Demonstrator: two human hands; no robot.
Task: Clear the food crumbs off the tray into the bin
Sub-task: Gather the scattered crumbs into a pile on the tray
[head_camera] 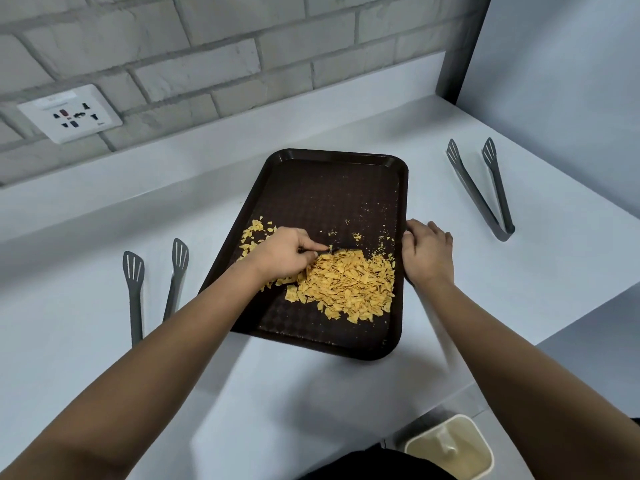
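Tray [332,188] long axis running away; left hand [287,252] pinching scraper [341,250], right hand [427,252] gripping rim

— Left hand [284,252]?
— Reaching in from lower left on a long bare forearm; knuckles up, fingers curled, index finger and thumb pinched together on something small and dark; cannot tell what.
— And the right hand [427,252]?
— Coming in from lower right, forearm bare too; back of hand facing up, fingers bent downward over an edge and gripping it.
— Apart?
— Well apart; roughly level with each other.
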